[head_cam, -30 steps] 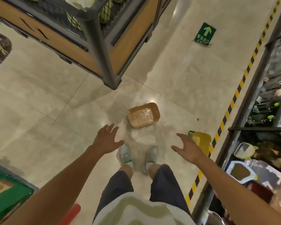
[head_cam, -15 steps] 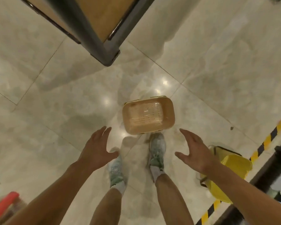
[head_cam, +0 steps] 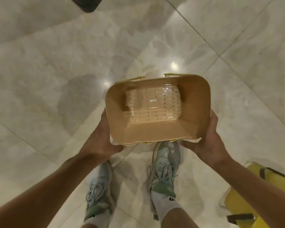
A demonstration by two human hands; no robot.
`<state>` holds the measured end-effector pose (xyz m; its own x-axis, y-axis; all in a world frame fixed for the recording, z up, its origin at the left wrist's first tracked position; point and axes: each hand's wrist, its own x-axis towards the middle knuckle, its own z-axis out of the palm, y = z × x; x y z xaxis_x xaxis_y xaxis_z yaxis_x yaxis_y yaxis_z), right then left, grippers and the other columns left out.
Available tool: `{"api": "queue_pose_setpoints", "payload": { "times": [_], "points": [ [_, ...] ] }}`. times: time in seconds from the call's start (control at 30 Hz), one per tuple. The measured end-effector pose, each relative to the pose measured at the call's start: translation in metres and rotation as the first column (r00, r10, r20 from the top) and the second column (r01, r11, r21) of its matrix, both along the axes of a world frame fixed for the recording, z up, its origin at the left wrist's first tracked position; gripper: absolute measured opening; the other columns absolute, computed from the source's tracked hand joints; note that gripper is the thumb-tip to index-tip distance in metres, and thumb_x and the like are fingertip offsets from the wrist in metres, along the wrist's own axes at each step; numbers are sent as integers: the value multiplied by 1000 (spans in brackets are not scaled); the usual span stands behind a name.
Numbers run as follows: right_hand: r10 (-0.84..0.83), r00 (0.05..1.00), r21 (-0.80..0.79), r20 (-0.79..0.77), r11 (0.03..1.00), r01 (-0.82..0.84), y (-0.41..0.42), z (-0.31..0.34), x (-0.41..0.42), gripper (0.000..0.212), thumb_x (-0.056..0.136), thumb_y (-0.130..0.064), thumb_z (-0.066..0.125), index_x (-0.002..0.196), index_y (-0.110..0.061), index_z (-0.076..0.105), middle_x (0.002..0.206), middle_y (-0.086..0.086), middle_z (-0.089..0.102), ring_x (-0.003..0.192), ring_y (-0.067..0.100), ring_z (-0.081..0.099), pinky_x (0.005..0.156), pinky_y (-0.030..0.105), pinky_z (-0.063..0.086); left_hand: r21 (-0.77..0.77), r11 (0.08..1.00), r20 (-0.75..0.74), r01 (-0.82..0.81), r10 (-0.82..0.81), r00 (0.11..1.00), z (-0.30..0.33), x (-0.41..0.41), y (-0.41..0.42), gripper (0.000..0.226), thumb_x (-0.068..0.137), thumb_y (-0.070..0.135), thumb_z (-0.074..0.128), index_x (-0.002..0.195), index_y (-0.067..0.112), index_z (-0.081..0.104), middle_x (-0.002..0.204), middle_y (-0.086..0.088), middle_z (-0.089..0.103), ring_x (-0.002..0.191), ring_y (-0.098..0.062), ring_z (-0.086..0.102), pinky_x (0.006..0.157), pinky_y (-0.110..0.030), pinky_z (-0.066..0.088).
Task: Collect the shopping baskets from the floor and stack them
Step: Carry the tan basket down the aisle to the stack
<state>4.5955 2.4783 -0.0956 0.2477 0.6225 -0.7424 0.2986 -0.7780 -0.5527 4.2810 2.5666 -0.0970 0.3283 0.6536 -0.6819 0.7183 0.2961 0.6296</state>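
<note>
Tan shopping basket (head_cam: pixel 158 111) sits between both hands at the near corners, left hand (head_cam: pixel 100 142) and right hand (head_cam: pixel 206 139) each clasped on its rim, above the floor (head_cam: pixel 56 63). Keep it level, then nest it squarely into the yellow basket (head_cam: pixel 260 199).

A tan plastic shopping basket (head_cam: pixel 158 132) with a slotted base sits gripped at its near corners by the left hand (head_cam: pixel 99 140) and right hand (head_cam: pixel 207 140); a yellow plastic basket (head_cam: pixel 247 199) lies at four o'clock.

yellow basket (head_cam: pixel 260 201) cut off at right edge.
</note>
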Motion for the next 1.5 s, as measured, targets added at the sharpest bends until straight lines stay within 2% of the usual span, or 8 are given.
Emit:
{"api": "queue_pose_setpoints", "payload": {
  "times": [0.07,0.23,0.47,0.67,0.9,1.03,1.23,1.5],
  "points": [
    [-4,998,66,67,998,0,-4,-6,-4,110,72,-16,88,146,-49,13,118,-45,45,102,-28,49,71,-2,44,19,996,8,-92,92,996,-9,4,-7,124,55,67,81,151,49,4,118,53,46,104,31,48,56,0,45],
    [32,999,168,25,985,-36,1,10,-2,108,67,-22,91,144,-41,17,110,-51,52,100,-21,57,71,-3,44,27,987,82,-155,153,985,-1,1,-11,127,53,63,87,154,46,10,121,48,51,108,25,51,65,4,44],
    [19,998,267,-57,964,-3,32,115,-8,102,58,-36,87,138,-42,24,109,-48,56,100,-20,58,74,-1,44,15,991,192,-134,129,973,100,-5,14,125,60,0,93,157,21,18,129,36,55,115,13,56,79,0,46],
    [96,993,342,-69,937,-67,59,246,-12,101,66,-27,90,141,-45,25,114,-40,60,104,-12,61,79,5,49,48,978,164,-201,191,968,229,-24,31,135,50,40,93,155,42,9,112,50,55,105,20,58,75,3,44],
    [253,967,390,-17,893,-226,86,388,-40,102,65,-29,91,134,-59,23,114,-36,62,100,-9,65,74,7,51,77,932,162,-354,338,927,368,-55,14,140,58,31,98,156,45,-1,115,32,60,99,10,64,78,-1,45],
    [384,923,368,-32,863,-346,98,441,-78,106,61,-46,89,145,-42,25,119,-35,60,101,-6,65,74,9,53,81,812,240,-578,547,802,428,-87,-25,141,59,26,98,154,52,-3,123,37,58,111,11,59,85,-2,45],
    [686,728,387,5,670,-634,103,523,-168,114,63,-37,92,151,-35,19,124,-30,59,109,-2,63,84,21,56,127,560,246,-819,782,573,522,-143,-125,140,59,21,98,157,47,1,129,26,60,121,-8,60,100,-39,52],
    [923,383,516,-37,346,-784,50,633,-324,116,65,-27,92,155,-33,18,128,-45,48,114,-16,54,78,2,48,203,171,307,-964,924,228,641,-218,-286,135,62,17,97,159,40,5,137,22,57,125,-2,56,95,-19,51]
  ]
}}
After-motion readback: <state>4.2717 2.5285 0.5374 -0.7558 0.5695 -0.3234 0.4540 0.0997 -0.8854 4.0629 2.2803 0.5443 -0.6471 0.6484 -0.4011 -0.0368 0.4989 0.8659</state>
